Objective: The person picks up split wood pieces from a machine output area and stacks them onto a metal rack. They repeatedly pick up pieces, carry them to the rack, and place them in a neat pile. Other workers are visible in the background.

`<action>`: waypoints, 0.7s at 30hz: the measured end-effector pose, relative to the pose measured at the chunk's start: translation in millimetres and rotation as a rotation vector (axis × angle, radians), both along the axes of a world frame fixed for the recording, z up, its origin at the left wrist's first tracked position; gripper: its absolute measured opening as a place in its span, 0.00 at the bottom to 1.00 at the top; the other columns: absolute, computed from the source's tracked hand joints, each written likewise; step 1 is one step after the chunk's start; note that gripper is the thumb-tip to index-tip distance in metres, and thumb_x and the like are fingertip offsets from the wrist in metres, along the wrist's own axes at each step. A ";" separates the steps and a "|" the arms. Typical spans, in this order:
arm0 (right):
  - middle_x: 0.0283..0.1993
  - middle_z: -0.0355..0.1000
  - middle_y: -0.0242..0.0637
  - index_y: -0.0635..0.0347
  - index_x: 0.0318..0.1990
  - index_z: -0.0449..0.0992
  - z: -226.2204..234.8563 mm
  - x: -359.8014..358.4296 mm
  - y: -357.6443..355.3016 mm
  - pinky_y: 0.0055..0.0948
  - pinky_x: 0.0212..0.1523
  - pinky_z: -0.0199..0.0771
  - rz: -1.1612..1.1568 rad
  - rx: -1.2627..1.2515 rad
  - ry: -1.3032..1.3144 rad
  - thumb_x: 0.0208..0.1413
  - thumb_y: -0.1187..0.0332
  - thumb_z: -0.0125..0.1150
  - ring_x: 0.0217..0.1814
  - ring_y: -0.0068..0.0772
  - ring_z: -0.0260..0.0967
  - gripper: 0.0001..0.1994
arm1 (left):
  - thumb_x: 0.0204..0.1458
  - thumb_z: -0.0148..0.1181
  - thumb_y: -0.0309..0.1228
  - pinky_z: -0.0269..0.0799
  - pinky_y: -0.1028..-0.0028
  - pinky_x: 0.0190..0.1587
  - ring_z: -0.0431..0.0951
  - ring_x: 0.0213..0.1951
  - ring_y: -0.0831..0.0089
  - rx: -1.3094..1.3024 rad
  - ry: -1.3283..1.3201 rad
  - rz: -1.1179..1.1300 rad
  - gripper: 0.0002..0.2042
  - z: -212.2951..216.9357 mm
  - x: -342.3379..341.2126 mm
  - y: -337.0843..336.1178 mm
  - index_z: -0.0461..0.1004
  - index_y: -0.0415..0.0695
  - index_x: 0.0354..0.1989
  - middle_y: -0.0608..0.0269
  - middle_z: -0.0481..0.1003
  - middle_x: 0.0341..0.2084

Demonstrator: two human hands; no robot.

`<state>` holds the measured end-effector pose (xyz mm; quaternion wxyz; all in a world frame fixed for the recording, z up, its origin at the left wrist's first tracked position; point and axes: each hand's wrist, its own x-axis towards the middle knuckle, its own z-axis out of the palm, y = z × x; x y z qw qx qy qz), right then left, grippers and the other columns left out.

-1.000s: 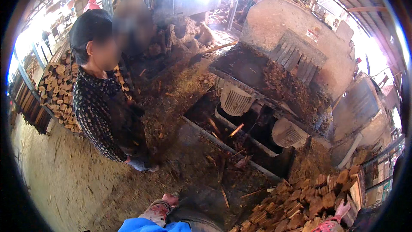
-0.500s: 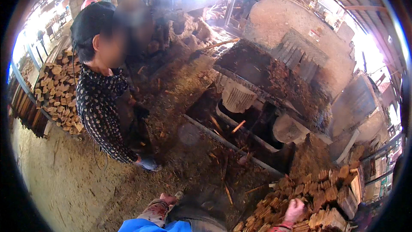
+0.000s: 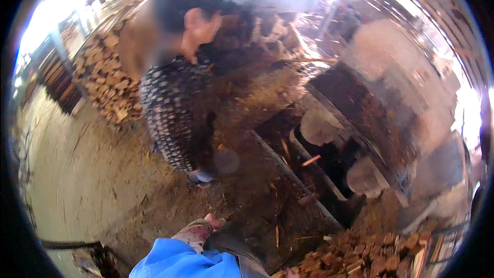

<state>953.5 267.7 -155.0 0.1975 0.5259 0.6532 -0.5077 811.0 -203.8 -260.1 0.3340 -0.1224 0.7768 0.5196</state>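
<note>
My left hand [image 3: 214, 221] hangs low in front of me, over the littered dirt floor. It is small and smeared, so its fingers do not show clearly. Only a sliver of my right hand [image 3: 292, 273] shows at the lower edge, beside the near pile of split firewood [image 3: 355, 255]; its fingers are hidden. Ahead on the right sits a clay furnace [image 3: 383, 51] with dark openings below. A stick of wood [image 3: 311, 160] lies by those openings.
A co-worker in a dark cap and spotted shirt [image 3: 167, 113] stands close at front left. Behind them rises a stack of firewood [image 3: 105, 80]. A long metal edge [image 3: 293, 175] borders the pit before the furnace. A dark-edged object [image 3: 87, 252] shows at lower left.
The view has swung left, so the co-worker and furnace sit farther right. My right hand has gone from over the firewood to the lower edge. The co-worker's head has turned.
</note>
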 end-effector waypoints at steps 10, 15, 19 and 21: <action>0.20 0.66 0.32 0.58 0.27 0.72 43.0 -71.2 -76.2 0.29 0.22 0.67 0.394 -0.099 -0.045 0.49 0.64 0.57 0.22 0.28 0.65 0.08 | 0.32 0.61 0.40 0.70 0.67 0.23 0.75 0.20 0.64 -0.382 -0.143 0.416 0.13 13.9 29.5 -25.4 0.75 0.40 0.17 0.57 0.73 0.15; 0.19 0.65 0.30 0.57 0.27 0.71 50.7 -108.8 -78.7 0.29 0.21 0.67 0.608 -0.091 -0.074 0.50 0.63 0.57 0.21 0.28 0.64 0.08 | 0.34 0.61 0.36 0.69 0.68 0.22 0.76 0.22 0.68 -0.484 -0.190 0.708 0.12 23.9 79.9 -40.6 0.75 0.39 0.20 0.57 0.75 0.18; 0.17 0.63 0.29 0.55 0.26 0.70 52.4 -134.8 -78.1 0.28 0.20 0.66 0.757 -0.090 -0.094 0.51 0.62 0.56 0.19 0.28 0.63 0.08 | 0.40 0.60 0.32 0.65 0.72 0.17 0.72 0.16 0.74 -0.098 -0.298 0.994 0.08 74.7 123.8 -69.2 0.75 0.40 0.18 0.63 0.73 0.13; 0.17 0.63 0.28 0.55 0.26 0.70 52.2 -150.6 -77.3 0.28 0.19 0.66 0.816 -0.078 -0.084 0.52 0.62 0.56 0.19 0.28 0.63 0.08 | 0.40 0.60 0.32 0.66 0.72 0.17 0.72 0.16 0.74 -0.058 -0.347 1.073 0.08 96.8 139.8 -66.9 0.75 0.40 0.17 0.62 0.73 0.13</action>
